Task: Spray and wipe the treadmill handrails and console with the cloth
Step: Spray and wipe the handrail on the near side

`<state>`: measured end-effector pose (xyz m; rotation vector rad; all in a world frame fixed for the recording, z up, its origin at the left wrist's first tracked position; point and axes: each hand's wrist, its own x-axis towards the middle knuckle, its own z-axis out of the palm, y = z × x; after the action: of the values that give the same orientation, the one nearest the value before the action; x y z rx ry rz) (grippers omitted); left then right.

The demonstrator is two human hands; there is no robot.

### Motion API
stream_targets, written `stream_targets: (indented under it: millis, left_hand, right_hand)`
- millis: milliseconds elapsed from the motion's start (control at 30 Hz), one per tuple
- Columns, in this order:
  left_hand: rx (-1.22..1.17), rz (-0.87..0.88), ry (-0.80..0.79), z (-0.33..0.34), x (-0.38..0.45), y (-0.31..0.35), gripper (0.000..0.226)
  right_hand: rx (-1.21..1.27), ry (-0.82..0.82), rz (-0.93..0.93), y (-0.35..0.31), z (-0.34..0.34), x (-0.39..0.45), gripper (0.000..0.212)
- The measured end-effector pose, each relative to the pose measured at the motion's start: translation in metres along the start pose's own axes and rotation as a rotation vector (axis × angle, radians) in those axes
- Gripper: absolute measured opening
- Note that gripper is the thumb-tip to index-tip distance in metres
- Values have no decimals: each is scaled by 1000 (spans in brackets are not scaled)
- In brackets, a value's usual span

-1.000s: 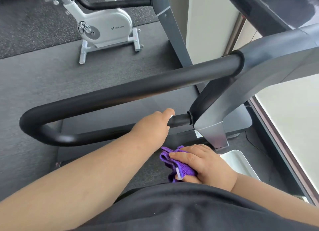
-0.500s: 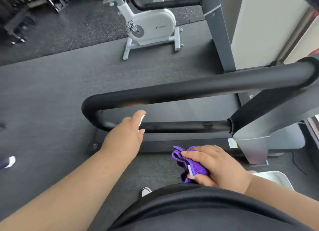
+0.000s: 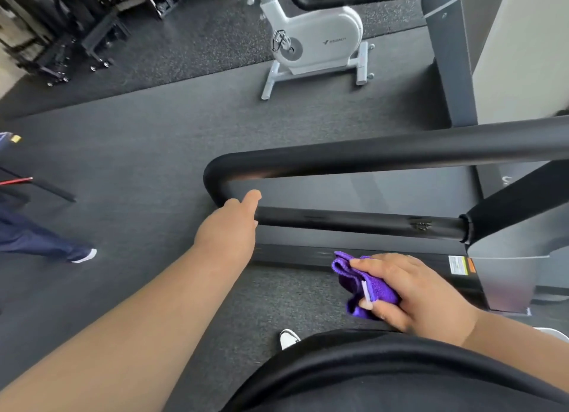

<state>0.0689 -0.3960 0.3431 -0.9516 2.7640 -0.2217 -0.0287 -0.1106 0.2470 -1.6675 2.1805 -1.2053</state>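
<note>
The treadmill's black handrail runs left from the grey upright, bends round at its left end and returns as a thinner lower bar. My left hand lies on that lower bar just right of the bend. Its back faces me and one straight finger reaches past the bar. My right hand grips a bunched purple cloth close to my waist, below the lower bar and apart from it. The console is out of view.
The grey treadmill upright with a warning sticker stands at the right. A white exercise bike stands behind on the dark rubber floor. Another person's leg and shoe are at the left. Weight racks fill the back left.
My left hand has slid left along the lower bar, from near the upright to the bend. My right hand has kept the cloth by my waist. The view has swung left.
</note>
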Motion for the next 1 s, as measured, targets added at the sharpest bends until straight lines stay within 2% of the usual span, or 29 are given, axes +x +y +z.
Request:
stream_targets:
  millis: [133,267,333,433,500,600,767,1000]
  left_hand:
    - [-256,6,30,10,-12,8,52]
    - [-527,40,32,30,-31,23,54]
    - [-605,70,17,34,-40,32,55]
    - [-660,101,3,35,-43,40,56]
    - [-666,120,15,34,-43,39,57]
    - [-670,132,15,33,-43,35,58]
    - [-684,134,-17,37,-48,22,57]
    - [-663,155,-6,38,-47,-5,59]
  right_hand:
    - [-31,168,156,5,-16,3,63]
    - [-253,355,307,13,-43,18,71]
    - [-369,311,398,23,-50,26,72]
    - [-521,32,531,42,-49,31,67]
    - [-618,-91,510,51,-41,30,55]
    - [-666,-68,496,54,-31,33,44]
    - [-682,-51,481,55,-18,38,56]
    - [-565,-96,407,20,29,93,47]
